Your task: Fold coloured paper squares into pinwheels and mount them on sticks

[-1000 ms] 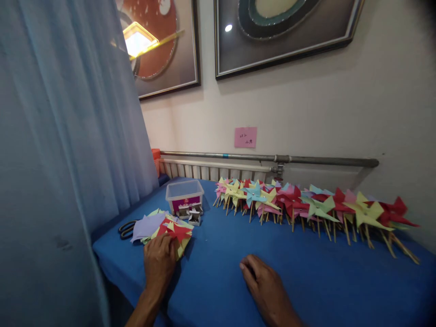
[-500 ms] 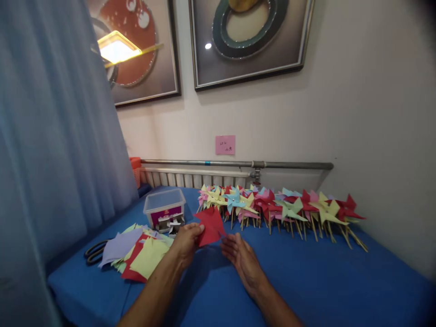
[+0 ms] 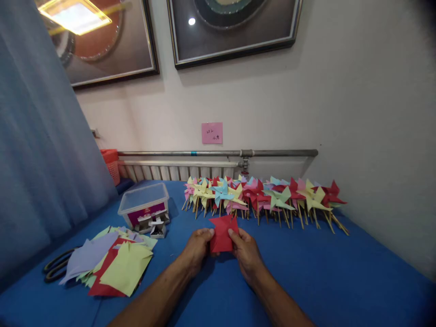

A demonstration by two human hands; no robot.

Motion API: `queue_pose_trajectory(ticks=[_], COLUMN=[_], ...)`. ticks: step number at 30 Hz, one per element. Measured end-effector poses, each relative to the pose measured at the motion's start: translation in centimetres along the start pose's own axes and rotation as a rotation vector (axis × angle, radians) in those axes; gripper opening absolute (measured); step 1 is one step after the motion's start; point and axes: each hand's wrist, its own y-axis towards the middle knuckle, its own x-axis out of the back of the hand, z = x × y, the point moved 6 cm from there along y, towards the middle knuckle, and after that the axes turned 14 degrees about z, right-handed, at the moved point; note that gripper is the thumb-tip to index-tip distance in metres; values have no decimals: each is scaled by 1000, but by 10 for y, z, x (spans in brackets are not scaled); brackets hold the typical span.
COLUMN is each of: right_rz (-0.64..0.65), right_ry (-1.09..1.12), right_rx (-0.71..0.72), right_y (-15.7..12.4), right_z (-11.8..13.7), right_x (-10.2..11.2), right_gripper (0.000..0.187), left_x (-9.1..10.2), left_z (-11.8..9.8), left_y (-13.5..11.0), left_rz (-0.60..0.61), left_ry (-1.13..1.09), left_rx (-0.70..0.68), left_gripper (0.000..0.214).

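One red sheet point(image 3: 223, 238), apparently unfinished, is pinched between left hand point(image 3: 198, 246) and right hand point(image 3: 248, 252). Many pinwheels point(image 3: 257, 196) beyond the hands look done; loose sheets point(image 3: 126, 270), left of the hands, seem yet to be folded.

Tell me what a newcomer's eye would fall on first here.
Probably the crowd of multicoloured paper pinwheels on thin sticks, massed along the back of the blue-covered table. Next, the bright red paper at front centre, held between the left hand and right hand. Then the loose pile of coloured paper sheets at left.
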Motion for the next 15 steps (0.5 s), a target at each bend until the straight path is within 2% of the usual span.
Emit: queue_pose_trajectory(ticks=[5, 11, 15], right_rz=[-25, 11, -8], right_ry=[24, 0, -128], right_rx=[-28, -16, 11], right_y=[-4, -6, -2], right_z=[-4, -4, -4], right_x=[-2, -8, -4], right_gripper=[41, 33, 31], left_x=[7, 8, 11], left_z=[-9, -12, -10], left_y=[-6, -6, -7], left_rz=[-113, -140, -156], left_ry=[-8, 6, 50], left_rx=[-46, -38, -9], left_gripper=[37, 25, 23])
